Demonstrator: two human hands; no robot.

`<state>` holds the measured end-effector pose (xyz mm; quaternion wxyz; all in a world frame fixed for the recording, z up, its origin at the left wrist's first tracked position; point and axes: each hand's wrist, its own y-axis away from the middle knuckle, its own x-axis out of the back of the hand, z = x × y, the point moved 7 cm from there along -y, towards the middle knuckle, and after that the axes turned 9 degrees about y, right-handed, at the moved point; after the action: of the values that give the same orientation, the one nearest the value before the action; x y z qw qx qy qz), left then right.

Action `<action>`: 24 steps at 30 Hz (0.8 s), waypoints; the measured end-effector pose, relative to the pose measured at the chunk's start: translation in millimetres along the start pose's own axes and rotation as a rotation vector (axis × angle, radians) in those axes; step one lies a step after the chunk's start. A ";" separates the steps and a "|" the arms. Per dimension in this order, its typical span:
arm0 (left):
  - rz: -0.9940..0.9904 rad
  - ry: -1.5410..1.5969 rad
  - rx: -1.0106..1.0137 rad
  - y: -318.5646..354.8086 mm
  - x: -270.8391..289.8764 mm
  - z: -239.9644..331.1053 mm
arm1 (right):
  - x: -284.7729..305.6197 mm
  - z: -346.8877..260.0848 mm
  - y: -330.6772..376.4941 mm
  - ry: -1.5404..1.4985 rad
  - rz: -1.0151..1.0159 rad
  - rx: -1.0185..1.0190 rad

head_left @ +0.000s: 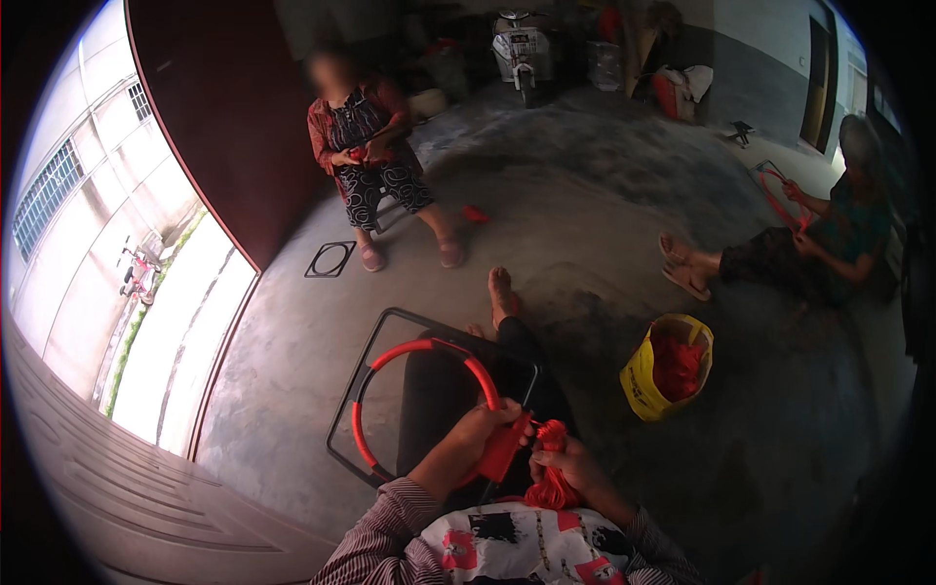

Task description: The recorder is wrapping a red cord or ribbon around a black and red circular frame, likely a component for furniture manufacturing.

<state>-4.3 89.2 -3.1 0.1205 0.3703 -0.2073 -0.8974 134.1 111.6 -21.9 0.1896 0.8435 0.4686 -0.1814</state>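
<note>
A black square metal frame (392, 312) with a round ring (480, 370) inside it rests across my legs. Red cord or wrapping covers much of the ring, while short black stretches show at its left. My left hand (480, 434) is closed around the ring's right side, where a flat red piece hangs beneath the fingers. Just to the right, my right hand (577, 470) grips a bundle of red cord (553, 490) against my lap. The two hands are close together, with a bit of red cord between them. Exact fingertip contact is partly hidden.
A yellow bag (639, 385) holding red material stands on the floor to the right. One seated person (366, 146) faces me, a bare frame (331, 259) beside their feet. Another person (838, 229) at right handles a red-wrapped frame. An electric scooter (522, 54) stands behind.
</note>
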 end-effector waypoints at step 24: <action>0.001 -0.043 -0.013 5.0 0.0 2.8 | 0.1 7.2 0.1 -0.021 -0.012 -0.055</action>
<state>-6.0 85.6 1.0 0.1187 0.3500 -0.2040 -0.9065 133.3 108.1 -28.2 0.2164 0.8331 0.4765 -0.1788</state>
